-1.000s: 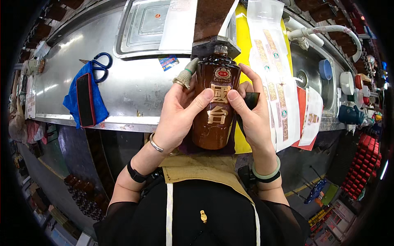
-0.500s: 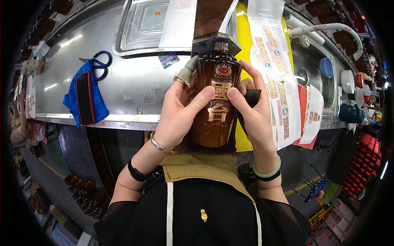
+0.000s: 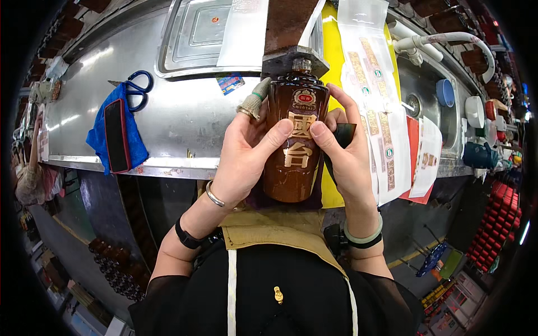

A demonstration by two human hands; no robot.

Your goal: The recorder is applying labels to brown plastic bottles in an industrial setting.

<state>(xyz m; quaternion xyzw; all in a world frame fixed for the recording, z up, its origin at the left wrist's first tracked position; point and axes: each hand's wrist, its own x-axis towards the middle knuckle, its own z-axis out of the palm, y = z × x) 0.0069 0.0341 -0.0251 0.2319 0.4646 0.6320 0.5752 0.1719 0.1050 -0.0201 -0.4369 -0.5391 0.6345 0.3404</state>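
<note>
A glossy brown bottle (image 3: 288, 183) with raised gold characters and a red oval emblem lies between my hands, its clear-topped neck pointing away from me. My left hand (image 3: 241, 157) grips its left side, the thumb pressed on the gold lettering; a fabric cover sits on one fingertip. From the other side my right hand (image 3: 354, 162) holds it, thumb also on the lettering. A dark flat piece (image 3: 345, 134) is tucked in my right palm, its kind unclear. White sheets with printed labels (image 3: 386, 145) lie just right of that hand, over a yellow sheet (image 3: 332, 193).
On the metal counter (image 3: 179, 117) at left rest a blue cloth (image 3: 98, 137), a black pad with red edging (image 3: 116, 137) and scissors (image 3: 140, 92). A metal tray (image 3: 196, 39) stands behind. At right is a sink (image 3: 417, 84) with a white pipe (image 3: 448, 38) and blue cup (image 3: 445, 92).
Both hands keep the same hold, thumbs on the gold lettering. The bottle has shifted only very slightly.
</note>
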